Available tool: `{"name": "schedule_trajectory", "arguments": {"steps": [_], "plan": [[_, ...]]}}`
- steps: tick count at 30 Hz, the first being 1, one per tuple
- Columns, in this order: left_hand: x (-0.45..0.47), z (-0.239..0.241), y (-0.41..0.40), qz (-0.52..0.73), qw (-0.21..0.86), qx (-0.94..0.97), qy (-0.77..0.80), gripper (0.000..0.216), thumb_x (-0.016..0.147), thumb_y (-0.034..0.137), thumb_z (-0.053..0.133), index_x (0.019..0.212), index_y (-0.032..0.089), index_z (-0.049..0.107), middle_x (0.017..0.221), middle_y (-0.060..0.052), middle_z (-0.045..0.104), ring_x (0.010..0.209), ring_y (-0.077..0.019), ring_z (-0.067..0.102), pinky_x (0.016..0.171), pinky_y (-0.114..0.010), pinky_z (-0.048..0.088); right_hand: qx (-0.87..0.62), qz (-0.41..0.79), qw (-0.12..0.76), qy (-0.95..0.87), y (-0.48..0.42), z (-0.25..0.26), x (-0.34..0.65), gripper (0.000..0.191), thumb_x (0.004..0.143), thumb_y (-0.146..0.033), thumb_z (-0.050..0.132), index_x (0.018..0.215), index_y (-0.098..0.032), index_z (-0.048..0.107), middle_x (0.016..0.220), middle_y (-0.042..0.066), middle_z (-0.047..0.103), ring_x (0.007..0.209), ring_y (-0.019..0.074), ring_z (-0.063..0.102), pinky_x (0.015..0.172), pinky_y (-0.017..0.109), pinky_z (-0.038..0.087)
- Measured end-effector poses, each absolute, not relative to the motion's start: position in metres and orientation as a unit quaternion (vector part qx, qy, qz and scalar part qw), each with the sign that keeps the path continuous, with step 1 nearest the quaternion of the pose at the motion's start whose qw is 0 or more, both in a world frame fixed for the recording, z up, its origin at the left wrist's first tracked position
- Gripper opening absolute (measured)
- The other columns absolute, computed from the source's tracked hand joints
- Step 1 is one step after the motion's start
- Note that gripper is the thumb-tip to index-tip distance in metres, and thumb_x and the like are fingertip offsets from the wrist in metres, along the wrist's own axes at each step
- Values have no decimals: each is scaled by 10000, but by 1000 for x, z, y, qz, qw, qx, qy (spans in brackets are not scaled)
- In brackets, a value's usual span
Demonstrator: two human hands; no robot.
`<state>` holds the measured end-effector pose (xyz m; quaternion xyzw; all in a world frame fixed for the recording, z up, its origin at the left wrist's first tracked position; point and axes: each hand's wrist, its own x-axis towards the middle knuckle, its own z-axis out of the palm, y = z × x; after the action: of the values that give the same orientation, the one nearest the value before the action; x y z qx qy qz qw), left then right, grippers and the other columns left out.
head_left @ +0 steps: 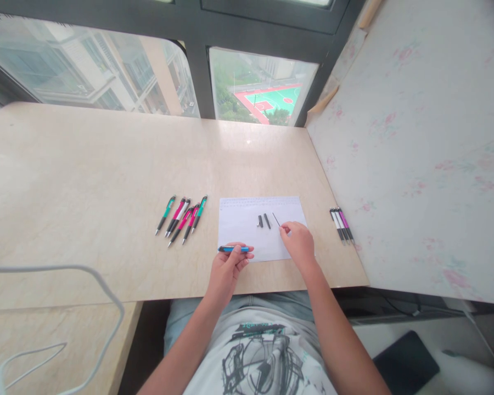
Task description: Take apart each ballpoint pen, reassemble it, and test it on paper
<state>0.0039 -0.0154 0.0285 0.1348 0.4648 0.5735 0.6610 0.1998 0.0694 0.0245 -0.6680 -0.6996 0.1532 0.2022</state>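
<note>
**While the left hand (226, 269) grips a blue pen (233, 249), the right hand (298, 241) meets a thin rod (276, 219)**

Where the white paper (247, 211) has its near-left corner, the blue pen is held level just over it, crosswise to the person. The left hand is closed around it from below, with the thumb on top. The near edge of the desk (86, 164) runs just behind this hand, close to the paper's near edge.

The right hand lies on the near-right part of the paper. Its fingertips are drawn together at the near end of the thin rod; whether they really pinch it, I cannot tell. Just left of the rod, in the middle of the paper, two small black parts (263, 221) lie side by side, not touching.

Left of the paper lies a group of pink and green pens (181, 216), with a strip of desk top showing between. Right of the paper, a smaller group of pens (341, 224) lies at the desk's right edge, beside the flowered panel (415, 137). Beyond the paper's far edge the desk top stretches wide up to the window (263, 88). Far left of the paper, a white cable (107, 291) loops across the near edge.

The blue pen is slim and bright blue along its body, with a dark end pointing left.
</note>
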Motion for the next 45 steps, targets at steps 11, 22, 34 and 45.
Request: {"name": "schedule_trajectory", "arguments": {"steps": [11, 22, 34, 45], "plan": [[9, 31, -12, 579, 666, 130, 452, 256, 794, 345, 734, 920, 146, 634, 927, -94, 737, 753, -127, 673, 676, -217, 510, -586, 542, 357, -486, 32, 36, 172, 284, 843, -434, 570, 864, -175, 685, 715, 29, 673, 586, 145, 550, 556, 267, 412], [13, 27, -9, 561, 612, 231, 508, 254, 797, 385, 713, 892, 152, 675, 783, -29, 680, 739, -138, 610, 731, -264, 473, -475, 736, 395, -275, 12, 33, 145, 270, 741, -408, 730, 806, -145, 721, 735, 27, 648, 607, 86, 457, 506, 215, 294], [8, 37, -8, 504, 512, 349, 602, 250, 802, 408, 684, 861, 165, 670, 754, -27, 684, 736, -167, 623, 730, -286, 475, -430, 789, 399, -184, 11, 30, 141, 239, 699, -342, 804, 782, -129, 737, 744, 25, 614, 621, 70, 453, 493, 188, 307], [6, 26, -9, 553, 543, 275, 568, 293, 778, 427, 711, 883, 155, 684, 823, -51, 680, 762, -169, 611, 759, -305, 475, -528, 670, 405, -331, 11, 25, 151, 255, 734, -380, 730, 877, -171, 698, 761, 31, 672, 627, 123, 531, 574, 254, 395]]}}
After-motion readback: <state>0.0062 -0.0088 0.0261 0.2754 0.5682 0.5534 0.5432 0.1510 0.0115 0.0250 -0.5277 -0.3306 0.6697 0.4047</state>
